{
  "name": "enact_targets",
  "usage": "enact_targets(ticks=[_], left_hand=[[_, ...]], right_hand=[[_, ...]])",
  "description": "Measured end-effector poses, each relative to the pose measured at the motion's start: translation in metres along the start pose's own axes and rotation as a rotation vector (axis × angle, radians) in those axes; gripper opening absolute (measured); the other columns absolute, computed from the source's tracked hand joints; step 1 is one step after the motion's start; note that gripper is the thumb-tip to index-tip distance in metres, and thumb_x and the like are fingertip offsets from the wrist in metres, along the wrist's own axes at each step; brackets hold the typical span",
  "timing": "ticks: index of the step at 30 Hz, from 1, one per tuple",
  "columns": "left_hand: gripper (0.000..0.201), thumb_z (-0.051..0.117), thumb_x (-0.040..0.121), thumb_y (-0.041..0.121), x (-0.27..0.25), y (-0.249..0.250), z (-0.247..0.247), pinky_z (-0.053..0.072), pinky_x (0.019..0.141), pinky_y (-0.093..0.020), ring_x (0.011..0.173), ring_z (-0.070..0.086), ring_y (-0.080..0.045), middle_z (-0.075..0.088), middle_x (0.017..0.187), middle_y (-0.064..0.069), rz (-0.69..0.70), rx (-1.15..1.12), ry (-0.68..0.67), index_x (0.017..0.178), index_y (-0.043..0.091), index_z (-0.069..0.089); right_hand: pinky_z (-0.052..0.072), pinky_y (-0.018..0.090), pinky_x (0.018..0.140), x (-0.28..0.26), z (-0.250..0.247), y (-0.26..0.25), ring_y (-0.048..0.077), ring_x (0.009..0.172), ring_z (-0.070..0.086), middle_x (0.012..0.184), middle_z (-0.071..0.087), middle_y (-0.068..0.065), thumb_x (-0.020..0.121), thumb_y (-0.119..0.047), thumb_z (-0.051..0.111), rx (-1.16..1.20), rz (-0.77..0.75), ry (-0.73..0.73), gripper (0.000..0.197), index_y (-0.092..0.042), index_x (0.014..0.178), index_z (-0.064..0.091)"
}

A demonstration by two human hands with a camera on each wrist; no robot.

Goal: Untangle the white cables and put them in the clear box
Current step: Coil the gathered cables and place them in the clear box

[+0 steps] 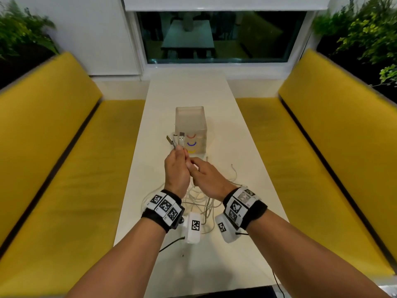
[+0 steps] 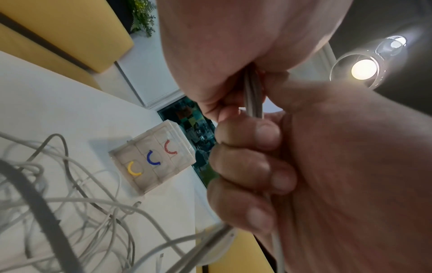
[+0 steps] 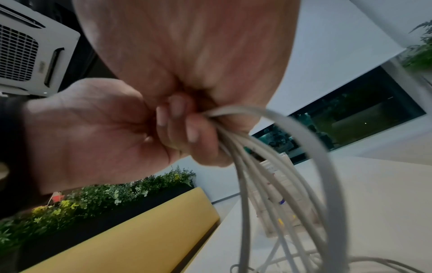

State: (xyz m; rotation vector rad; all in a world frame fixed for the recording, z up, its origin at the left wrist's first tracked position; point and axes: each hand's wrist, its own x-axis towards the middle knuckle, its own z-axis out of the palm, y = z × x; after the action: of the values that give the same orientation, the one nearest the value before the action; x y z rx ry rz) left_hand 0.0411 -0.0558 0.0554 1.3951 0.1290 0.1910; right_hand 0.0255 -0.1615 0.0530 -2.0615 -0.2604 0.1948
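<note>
Step in hand, by my judgement: gathering and aligning the plug ends before the strands are drawn free of the knot; nothing is boxed yet. The left hand (image 1: 176, 168) is clenched around a bundle of white cables (image 1: 199, 203), raised above the table (image 1: 193, 91), with several USB plugs (image 1: 177, 140) fanning out above its fist, metal tips upward. The right hand (image 1: 206, 176) meets it from the right, touching it, fingers curled and pinching the same strands just below the left fist; the right wrist view shows the cords arcing out of that pinch and down toward the table. The rest of the cable mass lies slack on the table beneath and between the wrists, loops crossing one another, with at least two small connector ends lying loose to the right. The clear box (image 1: 191, 123) stands upright farther along the table, beyond the hands and apart from the loose pile; whether it holds anything cannot be told. Materials: the cords are thin, round, smooth-sheathed and limp, likely to slide through a loose grip and to snag at crossings. The box is translucent rigid plastic, cube-like, with red, blue and yellow curved marks on its near face. The tabletop is matt and pale. Next move, as assessed: hold the plugs fixed with one hand and draw the other along the strands to work out the loops, then coil and carry forward to the box.
</note>
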Motion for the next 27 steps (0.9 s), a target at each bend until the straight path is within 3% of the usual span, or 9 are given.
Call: enact_targets(ticks=[3,6,9,12,14,16,20,24,27], left_hand=[[0.04,0.035,0.11,0.027,-0.001,-0.007,-0.004,0.038,0.061,-0.027,0.059,0.038,-0.012,0.041,0.064,-0.001,-0.002,0.014,0.02,0.074,0.013,0.046],[0.043,0.036,0.109,0.026,-0.002,-0.012,-0.006,0.045,0.064,-0.032,0.06,0.046,-0.016,0.051,0.063,-0.005,-0.008,0.026,0.034,0.071,0.01,0.048],[0.042,0.035,0.109,0.019,-0.002,-0.013,-0.008,0.048,0.073,-0.033,0.069,0.055,-0.017,0.068,0.075,-0.006,-0.013,0.026,0.049,0.07,0.01,0.048],[0.043,0.034,0.11,0.026,-0.004,-0.01,-0.009,0.054,0.069,-0.035,0.065,0.06,-0.023,0.061,0.066,-0.007,-0.13,-0.154,0.018,0.073,0.01,0.049],[0.043,0.036,0.11,0.031,-0.008,-0.011,-0.011,0.053,0.065,-0.034,0.057,0.055,-0.021,0.044,0.058,-0.003,-0.214,-0.282,-0.005,0.074,0.011,0.048],[0.041,0.036,0.109,0.031,-0.01,-0.014,-0.014,0.049,0.063,-0.034,0.053,0.047,-0.017,0.038,0.056,0.0,-0.267,-0.384,-0.005,0.075,0.012,0.047],[0.037,0.037,0.11,0.029,-0.01,-0.016,-0.023,0.047,0.058,-0.03,0.052,0.041,-0.013,0.036,0.057,0.002,-0.288,-0.511,-0.003,0.078,0.013,0.048],[0.035,0.038,0.109,0.029,-0.014,-0.014,-0.024,0.042,0.05,-0.026,0.05,0.038,-0.012,0.037,0.059,0.003,-0.317,-0.624,-0.03,0.079,0.014,0.048],[0.033,0.038,0.109,0.028,-0.012,-0.013,-0.025,0.041,0.05,-0.025,0.049,0.038,-0.011,0.038,0.061,0.004,-0.345,-0.701,-0.058,0.081,0.015,0.049]], right_hand=[[0.039,0.022,0.067,-0.002,0.0,0.001,-0.002,0.071,0.052,0.094,0.061,-0.009,0.104,-0.055,0.034,-0.078,0.031,-0.023,0.052,-0.016,0.126,0.059],[0.038,0.034,0.065,-0.003,0.002,0.0,0.013,0.066,0.051,0.072,0.055,-0.004,0.107,-0.047,0.031,-0.241,0.015,-0.067,0.049,-0.012,0.087,0.06],[0.036,0.037,0.061,-0.005,0.009,0.0,0.018,0.053,0.039,0.056,0.044,0.002,0.108,-0.028,0.032,-0.276,0.017,-0.128,0.05,-0.014,0.061,0.042],[0.034,0.035,0.06,-0.011,0.014,0.0,0.018,0.054,0.038,0.056,0.041,-0.001,0.109,-0.035,0.027,-0.279,-0.004,-0.106,0.054,-0.018,0.059,0.036],[0.038,0.035,0.065,-0.017,0.016,0.001,0.019,0.063,0.045,0.062,0.045,-0.005,0.11,-0.036,0.027,-0.265,-0.017,-0.127,0.048,-0.028,0.063,0.037],[0.042,0.037,0.069,-0.021,0.017,0.006,0.019,0.066,0.048,0.065,0.048,-0.004,0.109,-0.036,0.03,-0.231,-0.01,-0.156,0.045,-0.024,0.067,0.041],[0.032,0.03,0.057,-0.029,0.019,0.023,0.01,0.054,0.032,0.06,0.039,-0.003,0.108,-0.041,0.034,-0.1,0.004,-0.184,0.048,-0.019,0.066,0.036],[0.029,0.031,0.057,-0.036,0.024,0.028,0.012,0.056,0.029,0.061,0.034,-0.002,0.108,-0.04,0.036,-0.038,-0.027,-0.159,0.048,-0.015,0.068,0.037],[0.028,0.031,0.055,-0.037,0.025,0.031,0.015,0.056,0.029,0.06,0.033,-0.001,0.104,-0.05,0.038,0.034,-0.029,-0.133,0.052,-0.015,0.066,0.037]])
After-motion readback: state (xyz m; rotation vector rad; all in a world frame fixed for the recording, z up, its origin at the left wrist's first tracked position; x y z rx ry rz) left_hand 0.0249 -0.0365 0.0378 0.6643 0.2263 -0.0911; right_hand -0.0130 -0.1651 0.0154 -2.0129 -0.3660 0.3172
